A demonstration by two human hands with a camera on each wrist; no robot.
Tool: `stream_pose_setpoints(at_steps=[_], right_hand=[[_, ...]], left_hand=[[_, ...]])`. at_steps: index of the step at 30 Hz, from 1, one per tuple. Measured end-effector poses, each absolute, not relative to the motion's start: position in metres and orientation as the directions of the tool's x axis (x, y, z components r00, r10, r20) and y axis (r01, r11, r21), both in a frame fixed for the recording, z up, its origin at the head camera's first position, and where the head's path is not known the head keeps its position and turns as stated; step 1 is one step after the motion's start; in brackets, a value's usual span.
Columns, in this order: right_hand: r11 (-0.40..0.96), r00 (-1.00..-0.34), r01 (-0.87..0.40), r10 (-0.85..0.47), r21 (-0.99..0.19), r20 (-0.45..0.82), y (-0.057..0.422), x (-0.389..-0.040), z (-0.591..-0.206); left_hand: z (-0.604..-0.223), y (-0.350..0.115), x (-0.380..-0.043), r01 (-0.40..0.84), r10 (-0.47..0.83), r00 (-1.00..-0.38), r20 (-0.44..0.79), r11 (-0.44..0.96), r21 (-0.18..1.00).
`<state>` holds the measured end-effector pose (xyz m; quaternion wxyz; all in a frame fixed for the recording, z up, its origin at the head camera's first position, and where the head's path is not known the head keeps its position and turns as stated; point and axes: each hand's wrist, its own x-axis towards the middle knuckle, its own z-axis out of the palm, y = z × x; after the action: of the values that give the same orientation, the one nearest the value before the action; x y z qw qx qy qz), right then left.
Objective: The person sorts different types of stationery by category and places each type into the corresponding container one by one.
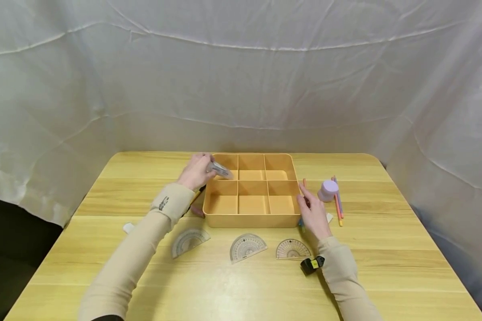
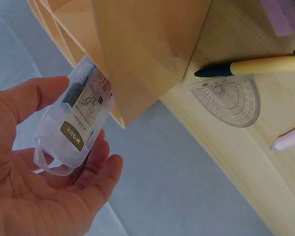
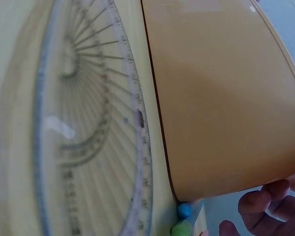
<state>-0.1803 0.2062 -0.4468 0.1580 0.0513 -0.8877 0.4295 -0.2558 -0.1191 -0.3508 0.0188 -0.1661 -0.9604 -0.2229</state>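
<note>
My left hand (image 1: 195,171) holds a clear plastic case (image 2: 76,115) with a printed label, the thumb on one side and the fingers under the other. The case slants over the back left compartment of an orange organizer box (image 1: 252,220) that has several compartments. In the left wrist view the far end of the case is hidden behind the box wall. My right hand (image 1: 314,216) is at the right side of the box, its index finger stretched along the wall. In the right wrist view its fingertips (image 3: 255,200) are right at the box edge.
Three clear protractors (image 1: 247,247) lie in front of the box. A yellow-and-black pen (image 2: 265,66) and a pink block (image 2: 282,17) lie left of it. To the right are a lilac container (image 1: 328,191) and several colored sticks (image 1: 338,206). A small black object (image 1: 311,265) sits by my right cuff.
</note>
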Motion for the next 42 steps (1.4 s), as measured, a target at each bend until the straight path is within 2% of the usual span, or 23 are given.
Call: stream_pose_setpoints(at_steps=[12,28,42], right_hand=[[0.62,-0.944,-0.23,0.047,-0.75,0.328,0.206,-0.18,-0.447],[0.621,-0.942,-0.234,0.047,-0.748,0.334,0.206,-0.181,-0.446],[0.619,-0.942,-0.238,0.04,-0.748,0.332,0.206,-0.181,-0.446]], left_hand=[[-0.361,-0.114,-0.261,0.285,0.282,-0.957,0.065,0.878,0.385],[-0.37,-0.113,-0.262,0.327,0.304,-0.945,0.119,0.877,0.351],[-0.373,-0.117,-0.26,0.317,0.299,-0.948,0.105,0.881,0.352]])
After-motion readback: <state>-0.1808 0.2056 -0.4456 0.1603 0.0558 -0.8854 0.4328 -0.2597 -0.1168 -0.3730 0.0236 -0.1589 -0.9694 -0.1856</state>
